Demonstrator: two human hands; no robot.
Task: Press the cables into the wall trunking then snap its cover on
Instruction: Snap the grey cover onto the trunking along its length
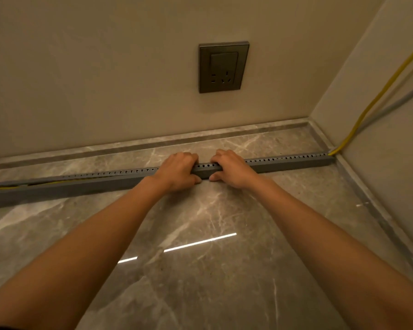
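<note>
A long grey slotted trunking (293, 162) lies on the marble floor, running from the left edge to the right corner. My left hand (180, 171) and my right hand (231, 168) sit side by side on its middle, fingers curled over the top and thumbs on the front face. A yellow cable (382, 89) and a grey cable (391, 106) come down the right wall and enter the trunking's right end. At the far left a strip of yellow cable (3, 187) shows inside the channel, where the cover looks slightly raised.
A dark wall socket (223, 66) sits on the back wall above my hands. A marble skirting (129, 148) runs along the wall behind the trunking. Glossy marble floor (200, 270) spreads in front, with the room corner at the right.
</note>
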